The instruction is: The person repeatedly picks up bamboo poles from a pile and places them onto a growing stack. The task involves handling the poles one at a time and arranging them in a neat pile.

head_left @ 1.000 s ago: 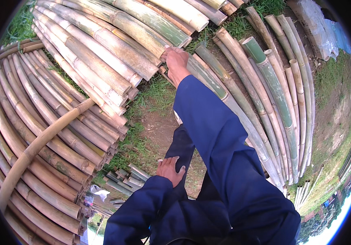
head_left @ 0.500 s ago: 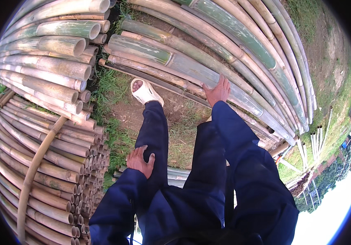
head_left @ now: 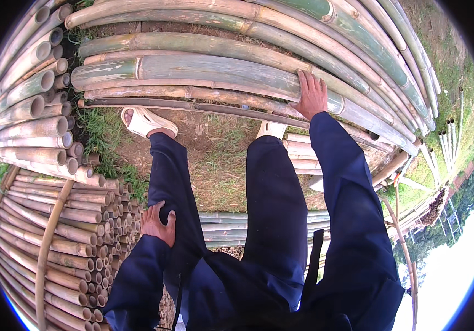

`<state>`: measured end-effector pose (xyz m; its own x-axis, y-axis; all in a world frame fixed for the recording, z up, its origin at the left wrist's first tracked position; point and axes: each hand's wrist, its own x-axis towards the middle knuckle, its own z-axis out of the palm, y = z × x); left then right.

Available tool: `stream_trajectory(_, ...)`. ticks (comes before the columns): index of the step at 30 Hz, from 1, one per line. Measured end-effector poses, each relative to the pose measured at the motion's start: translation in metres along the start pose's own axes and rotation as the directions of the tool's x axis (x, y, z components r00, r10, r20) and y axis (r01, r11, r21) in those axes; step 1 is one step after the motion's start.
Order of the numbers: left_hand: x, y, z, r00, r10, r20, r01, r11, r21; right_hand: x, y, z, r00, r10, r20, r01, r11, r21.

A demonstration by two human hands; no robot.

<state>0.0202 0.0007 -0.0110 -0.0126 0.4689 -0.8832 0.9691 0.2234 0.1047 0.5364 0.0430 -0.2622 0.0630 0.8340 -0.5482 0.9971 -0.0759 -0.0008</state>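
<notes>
My right hand (head_left: 310,95) lies palm down on a thick grey-green bamboo pole (head_left: 209,70), fingers stretched out over its top toward the far side. The pole lies crosswise in front of me, nearest its right part where the hand rests. Below it is a thinner tan pole (head_left: 160,91), and nearer still a dark narrow strip (head_left: 187,106). On my left thigh rests my left hand (head_left: 158,223), fingers spread against the dark trousers, with nothing visible in it.
More long bamboo poles (head_left: 209,21) lie beyond. Stacked poles (head_left: 49,128) fill the left side, with a curved upright bamboo post (head_left: 46,248) against them. My pale clogs (head_left: 148,122) stand on bare earth and grass. Green poles (head_left: 223,229) lie behind my legs.
My view has turned, so the poles now run more level across it. My right hand has moved rightward along the thick pole. The left hand stays on my thigh.
</notes>
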Motion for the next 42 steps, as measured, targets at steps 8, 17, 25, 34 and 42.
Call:
stream_trajectory(8,-0.011,0.006,0.017,0.994,-0.085,-0.073,0.090,0.994,0.062,0.015,-0.005,0.019,0.990,-0.058,-0.130,0.067,0.995,0.067)
stream_trajectory(17,-0.017,-0.018,0.014,0.991,-0.099,-0.087,0.095,0.994,-0.051,-0.038,-0.030,-0.022,0.974,-0.223,-0.039,0.227,0.964,0.139)
stream_trajectory(25,-0.010,-0.043,-0.016,0.996,-0.084,0.025,0.086,0.992,-0.090,-0.026,-0.189,-0.131,0.917,-0.380,-0.120,0.398,0.885,0.243)
stream_trajectory(34,-0.012,-0.084,-0.032,0.997,-0.064,-0.032,0.056,0.974,-0.218,0.116,-0.537,-0.225,0.879,-0.439,-0.184,0.476,0.808,0.347)
stream_trajectory(42,-0.004,-0.100,-0.029,0.998,-0.020,-0.058,0.007,0.976,-0.218,0.077,-0.649,-0.245,0.803,-0.339,-0.490,0.595,0.401,0.697)
